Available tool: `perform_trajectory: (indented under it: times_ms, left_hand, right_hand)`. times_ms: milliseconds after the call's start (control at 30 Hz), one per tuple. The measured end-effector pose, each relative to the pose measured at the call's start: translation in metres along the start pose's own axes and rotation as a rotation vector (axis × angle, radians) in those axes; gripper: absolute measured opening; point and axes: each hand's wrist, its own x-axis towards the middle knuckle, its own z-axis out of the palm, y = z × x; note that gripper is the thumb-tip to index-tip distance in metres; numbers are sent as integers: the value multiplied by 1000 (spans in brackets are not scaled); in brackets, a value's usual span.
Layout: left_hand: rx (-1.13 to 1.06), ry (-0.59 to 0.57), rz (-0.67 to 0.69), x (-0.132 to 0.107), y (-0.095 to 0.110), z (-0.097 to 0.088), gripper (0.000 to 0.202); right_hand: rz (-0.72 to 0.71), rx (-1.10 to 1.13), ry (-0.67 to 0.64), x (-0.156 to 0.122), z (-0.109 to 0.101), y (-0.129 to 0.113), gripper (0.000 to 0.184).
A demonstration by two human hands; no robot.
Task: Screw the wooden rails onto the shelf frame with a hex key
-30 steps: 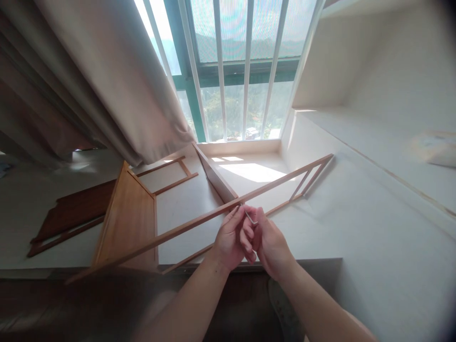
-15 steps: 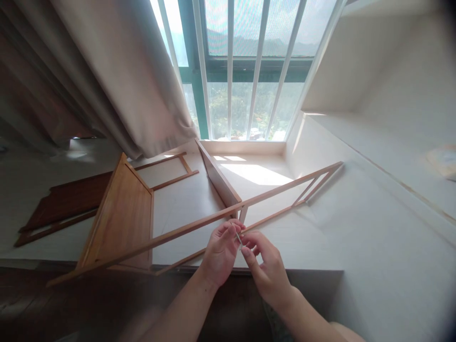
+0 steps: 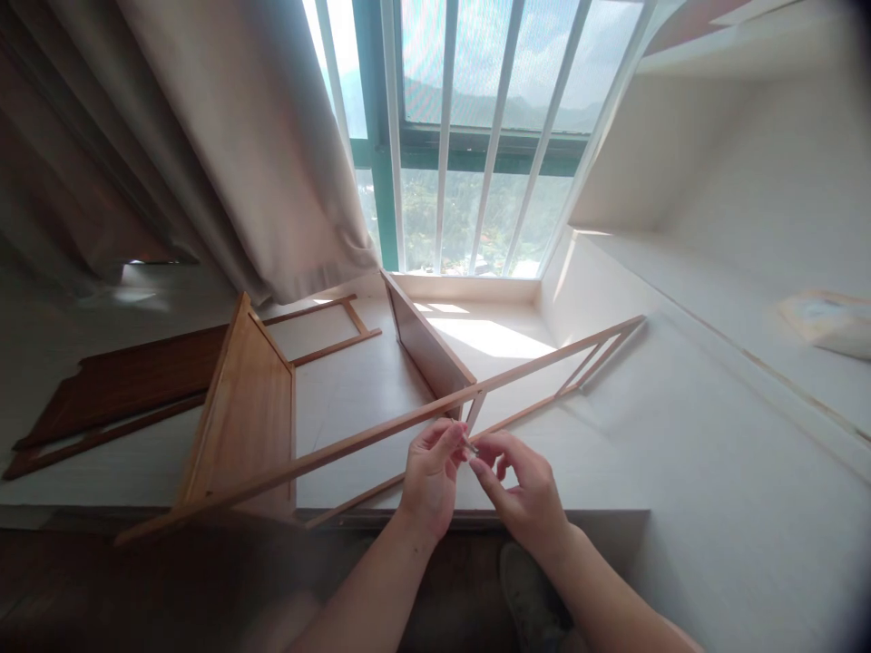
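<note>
My left hand [image 3: 430,481] and my right hand [image 3: 529,490] meet in front of a partly joined wooden frame. Between their fingertips is a small, thin metal piece [image 3: 471,446], too small to name surely. Both hands pinch it, the left from its upper end and the right from its lower end. Just beyond the fingers runs a long wooden rail [image 3: 354,437] of the frame. It slants from lower left to upper right and meets an upright wooden board [image 3: 430,343] near my fingers. A broad wooden panel [image 3: 251,417] stands at the rail's left part.
Behind the panel, a dark wooden piece [image 3: 129,376] with slats lies on the white ledge [image 3: 347,390]. A curtain [image 3: 272,181] hangs at left, beside a barred window [image 3: 469,218]. A white wall [image 3: 735,435] rises at right. My shoe [image 3: 527,589] shows below the ledge's front edge.
My view has shifted slightly. The metal piece shows less of its length between my fingers and is turned differently. Both hands stay close together, and the wooden frame keeps its place.
</note>
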Motion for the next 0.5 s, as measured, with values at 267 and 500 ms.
perform_trajectory:
  times_ms: [267,500]
  left_hand:
    - [-199,-78,-190,-4,-6,12,16]
    - [-347,-155,-219,-8,-14,26,13]
  right_hand:
    - [-132,8,122,-16,-2,0,28]
    - [-144,-68,252,-3,-17,-18,20]
